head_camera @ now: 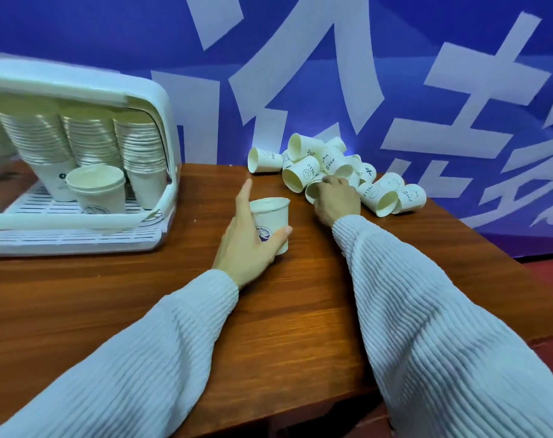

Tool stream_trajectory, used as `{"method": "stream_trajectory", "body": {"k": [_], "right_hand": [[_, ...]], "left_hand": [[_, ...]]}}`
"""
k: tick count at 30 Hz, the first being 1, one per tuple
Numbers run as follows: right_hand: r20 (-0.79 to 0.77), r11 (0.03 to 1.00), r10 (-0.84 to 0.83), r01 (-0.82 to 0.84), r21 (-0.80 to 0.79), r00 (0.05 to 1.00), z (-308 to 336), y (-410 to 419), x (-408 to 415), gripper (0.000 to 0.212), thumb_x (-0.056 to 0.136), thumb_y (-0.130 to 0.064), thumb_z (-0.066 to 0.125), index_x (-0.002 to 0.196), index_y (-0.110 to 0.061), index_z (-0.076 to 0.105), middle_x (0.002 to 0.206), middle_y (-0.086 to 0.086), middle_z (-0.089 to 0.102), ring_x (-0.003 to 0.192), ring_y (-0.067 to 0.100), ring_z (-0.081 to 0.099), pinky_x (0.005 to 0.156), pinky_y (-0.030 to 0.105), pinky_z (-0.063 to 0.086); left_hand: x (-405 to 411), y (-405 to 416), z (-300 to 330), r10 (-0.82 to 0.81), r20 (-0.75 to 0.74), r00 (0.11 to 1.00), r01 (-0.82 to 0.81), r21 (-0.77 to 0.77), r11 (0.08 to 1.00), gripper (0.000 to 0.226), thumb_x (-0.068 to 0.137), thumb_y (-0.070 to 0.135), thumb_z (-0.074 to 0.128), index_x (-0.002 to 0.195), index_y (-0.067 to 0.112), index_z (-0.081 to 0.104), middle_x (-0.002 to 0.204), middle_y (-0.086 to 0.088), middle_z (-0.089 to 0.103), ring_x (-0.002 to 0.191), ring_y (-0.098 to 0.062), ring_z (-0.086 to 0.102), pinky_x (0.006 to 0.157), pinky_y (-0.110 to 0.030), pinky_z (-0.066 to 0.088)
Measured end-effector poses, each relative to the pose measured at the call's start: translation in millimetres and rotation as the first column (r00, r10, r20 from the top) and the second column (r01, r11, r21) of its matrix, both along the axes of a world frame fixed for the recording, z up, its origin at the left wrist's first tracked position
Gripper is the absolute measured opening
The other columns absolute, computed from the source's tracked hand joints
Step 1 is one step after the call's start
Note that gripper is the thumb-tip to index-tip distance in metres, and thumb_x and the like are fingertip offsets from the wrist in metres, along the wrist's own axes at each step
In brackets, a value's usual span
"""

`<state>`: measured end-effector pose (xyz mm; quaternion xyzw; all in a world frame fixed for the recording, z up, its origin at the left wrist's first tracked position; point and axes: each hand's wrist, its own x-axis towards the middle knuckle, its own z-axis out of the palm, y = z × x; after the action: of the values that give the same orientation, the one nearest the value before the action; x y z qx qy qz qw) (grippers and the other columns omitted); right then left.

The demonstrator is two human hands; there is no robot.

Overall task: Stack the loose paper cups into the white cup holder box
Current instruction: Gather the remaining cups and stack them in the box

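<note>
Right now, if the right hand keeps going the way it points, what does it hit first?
The right hand points into the pile of loose cups and already touches a tipped cup at the near edge. Beyond that, probably more of the pile, then the blue backdrop.

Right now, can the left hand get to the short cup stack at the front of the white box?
Probably yes: the box's front is open, and bare table lies between the left hand and the short stack, though the hand already holds a cup.

Lighting: even, fairly bright, cool blue cast from the backdrop. Glare: soft sheen on the table near the sleeves. Shadows: faint, beneath the cup pile. Distortion: wide-angle bending at the box, left of the pile. Focus: sleeves slightly blurred; pile sharper.
</note>
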<state>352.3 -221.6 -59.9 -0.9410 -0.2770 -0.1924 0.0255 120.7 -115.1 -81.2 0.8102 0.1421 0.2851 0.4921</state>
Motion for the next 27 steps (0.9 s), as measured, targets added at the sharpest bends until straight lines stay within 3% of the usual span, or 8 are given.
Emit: {"method": "stream_trajectory", "body": {"k": [4, 7, 10, 13, 17, 20, 25, 27], "right_hand": [[0.079, 0.999, 0.027, -0.03, 0.04, 0.996, 0, -4, -4, 0.024, 0.092, -0.009, 0.053, 0.116, -0.008, 0.06, 0.124, 0.013, 0.056, 0.099, 0.04, 0.059, 0.076, 0.046, 0.047], [0.044, 0.992, 0.048, -0.053, 0.111, 0.998, 3, -10, -5, 0.037, 0.087, -0.001, 0.058, 0.122, -0.014, 0.051, 0.13, 0.012, 0.049, 0.096, 0.039, 0.061, 0.066, 0.044, 0.045], [-0.032, 0.994, 0.048, -0.044, 0.101, 0.998, 4, -13, -3, 0.057, 0.09, -0.006, 0.057, 0.143, -0.021, 0.042, 0.147, 0.009, 0.044, 0.106, 0.04, 0.063, 0.074, 0.045, 0.047], [-0.078, 0.997, 0.002, 0.004, 0.076, 0.997, 3, -13, -2, 0.056, 0.095, -0.012, 0.054, 0.148, -0.021, 0.041, 0.141, 0.009, 0.052, 0.112, 0.04, 0.062, 0.08, 0.045, 0.047], [0.001, 0.979, 0.01, -0.01, 0.202, 1.0, 3, -18, -10, 0.031, 0.097, -0.014, 0.053, 0.126, -0.015, 0.062, 0.132, 0.01, 0.056, 0.106, 0.039, 0.063, 0.08, 0.045, 0.049], [0.053, 0.954, -0.01, -0.006, 0.3, 0.999, 10, -23, -25, 0.021, 0.097, -0.021, 0.053, 0.114, -0.016, 0.065, 0.12, 0.009, 0.062, 0.103, 0.037, 0.062, 0.077, 0.042, 0.045], [-0.014, 0.878, 0.011, -0.003, 0.479, 1.0, 21, -32, -52, 0.016, 0.092, -0.03, 0.057, 0.101, -0.018, 0.064, 0.104, 0.005, 0.067, 0.095, 0.031, 0.06, 0.077, 0.04, 0.046], [-0.079, 0.82, 0.068, -0.011, 0.572, 0.995, 29, -33, -66, 0.016, 0.091, -0.03, 0.06, 0.1, -0.019, 0.066, 0.096, 0.001, 0.067, 0.087, 0.024, 0.055, 0.074, 0.034, 0.039]], "left_hand": [[0, -1, 0, -0.003, -0.012, 1.0, 0.003, 0.014, 1.0, 0.11, 0.085, 0.048, 0.079, 0.158, 0.046, -0.003, 0.158, -0.001, 0.042, 0.14, -0.022, 0.046, 0.115, -0.051, 0.042], [-2, -3, 1, -0.005, -0.018, 1.0, 0.006, 0.017, 1.0, 0.11, 0.085, 0.048, 0.079, 0.158, 0.046, -0.004, 0.157, -0.002, 0.043, 0.14, -0.023, 0.047, 0.114, -0.051, 0.042], [-4, -4, 0, -0.007, -0.022, 1.0, 0.007, 0.018, 1.0, 0.11, 0.086, 0.048, 0.079, 0.158, 0.046, -0.004, 0.158, -0.002, 0.042, 0.14, -0.023, 0.046, 0.115, -0.052, 0.042], [-5, -3, 0, -0.008, -0.02, 1.0, 0.008, 0.02, 1.0, 0.11, 0.085, 0.049, 0.078, 0.157, 0.047, -0.005, 0.158, -0.003, 0.042, 0.14, -0.024, 0.046, 0.113, -0.053, 0.043], [-5, -2, 1, -0.001, -0.021, 1.0, 0.001, 0.022, 1.0, 0.11, 0.086, 0.049, 0.078, 0.158, 0.045, -0.005, 0.157, -0.004, 0.042, 0.14, -0.024, 0.046, 0.114, -0.053, 0.043], [-7, -1, 3, 0.01, 0.01, 1.0, -0.01, 0.024, 1.0, 0.109, 0.086, 0.048, 0.078, 0.159, 0.043, -0.003, 0.158, -0.003, 0.042, 0.141, -0.024, 0.046, 0.114, -0.051, 0.042], [-10, 3, 12, 0.058, 0.048, 0.997, -0.058, -0.014, 0.998, 0.107, 0.086, 0.047, 0.079, 0.159, 0.041, 0.0, 0.154, -0.003, 0.045, 0.137, -0.024, 0.049, 0.113, -0.053, 0.043], [-12, 7, 18, 0.081, 0.064, 0.995, -0.083, 0.02, 0.996, 0.101, 0.087, 0.046, 0.078, 0.159, 0.038, 0.008, 0.156, -0.001, 0.044, 0.139, -0.023, 0.047, 0.114, -0.047, 0.042]]}}
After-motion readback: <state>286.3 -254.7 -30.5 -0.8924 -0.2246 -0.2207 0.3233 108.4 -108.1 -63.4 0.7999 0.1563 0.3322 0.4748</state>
